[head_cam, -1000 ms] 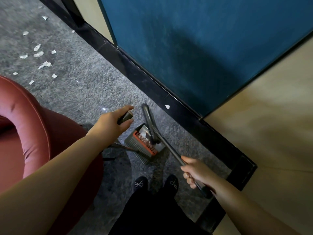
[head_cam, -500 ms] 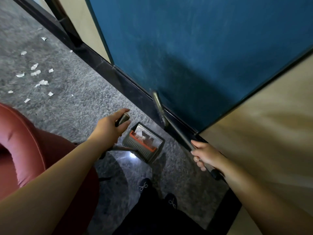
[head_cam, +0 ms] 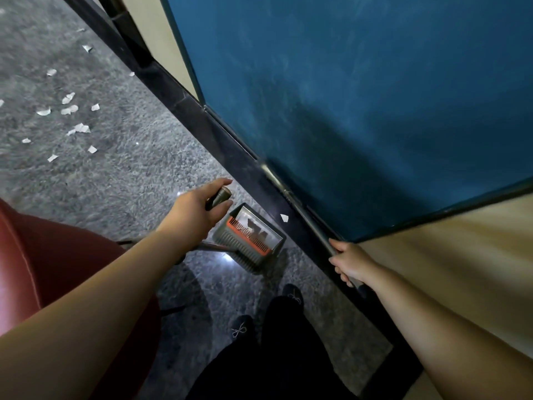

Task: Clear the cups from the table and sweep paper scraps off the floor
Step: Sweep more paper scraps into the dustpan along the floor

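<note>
My left hand [head_cam: 199, 210] grips the top of the dustpan handle [head_cam: 220, 194]. The grey dustpan [head_cam: 251, 241] with an orange comb edge stands on the speckled floor just in front of my feet. My right hand [head_cam: 350, 262] grips the grey broom handle [head_cam: 300, 210], which runs up along the black baseboard and the blue wall panel; the broom head is hidden. One white paper scrap [head_cam: 284, 217] lies by the baseboard right of the dustpan. Several more paper scraps [head_cam: 69, 109] are scattered on the floor at the upper left.
A red upholstered chair [head_cam: 43, 269] fills the lower left, close to my left arm. The black baseboard [head_cam: 207, 131] and blue wall panel [head_cam: 360, 96] run diagonally on the right, with a beige wall [head_cam: 461, 269] beyond. My dark-socked feet [head_cam: 291, 294] stand below the dustpan.
My right hand has lifted the broom out of the dustpan and swung it right, against the blue panel. The paper scrap by the baseboard is visible again. My left hand keeps hold of the dustpan handle.
</note>
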The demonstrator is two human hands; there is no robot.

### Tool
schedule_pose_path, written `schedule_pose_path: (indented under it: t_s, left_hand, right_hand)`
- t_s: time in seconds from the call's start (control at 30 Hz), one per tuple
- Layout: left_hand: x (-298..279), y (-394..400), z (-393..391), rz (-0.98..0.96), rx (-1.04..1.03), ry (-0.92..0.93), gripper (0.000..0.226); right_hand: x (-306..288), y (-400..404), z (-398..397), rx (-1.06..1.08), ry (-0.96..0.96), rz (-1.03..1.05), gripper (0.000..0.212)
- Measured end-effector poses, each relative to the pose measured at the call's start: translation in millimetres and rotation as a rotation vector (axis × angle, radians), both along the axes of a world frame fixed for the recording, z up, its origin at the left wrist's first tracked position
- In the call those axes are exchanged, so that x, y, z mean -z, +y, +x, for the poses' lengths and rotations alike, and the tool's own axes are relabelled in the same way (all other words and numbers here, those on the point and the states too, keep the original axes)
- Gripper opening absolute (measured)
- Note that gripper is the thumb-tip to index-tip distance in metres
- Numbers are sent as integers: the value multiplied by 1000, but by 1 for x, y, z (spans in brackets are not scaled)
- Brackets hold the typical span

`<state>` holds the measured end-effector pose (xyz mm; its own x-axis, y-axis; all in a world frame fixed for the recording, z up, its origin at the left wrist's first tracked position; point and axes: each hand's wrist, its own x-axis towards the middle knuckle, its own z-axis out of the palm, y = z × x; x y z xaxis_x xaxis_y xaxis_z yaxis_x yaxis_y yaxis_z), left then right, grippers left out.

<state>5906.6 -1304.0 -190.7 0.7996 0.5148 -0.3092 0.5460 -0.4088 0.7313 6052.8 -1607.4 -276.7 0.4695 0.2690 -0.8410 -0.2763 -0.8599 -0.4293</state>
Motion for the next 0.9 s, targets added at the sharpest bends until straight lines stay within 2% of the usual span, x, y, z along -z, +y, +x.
schedule_pose_path:
  t_s: [0.1,0.23,0.3,0.4,0.67,0.9]
  left_hand:
    - [1,3,10,-15,-50,-7,39]
    - [-1,3,19,-3,-67,-4,37]
    - [-1,2,21,-24,-64,3,36]
    - [-1,0,20,-40,-56,15,35]
    - [1,5,3,-22,-71,46,38]
    - [-7,7,8,-11,-33,106,38]
  right_hand:
    - [10,10,13,42,57,-2,60]
    - [11,21,8,178,249,51,57]
    - [7,22,0,172,333,76,53]
    - [-5,17,-10,141,378,81,59]
    - [-31,6,-5,160,323,178,60]
    - [-8,16,6,160,232,89,60]
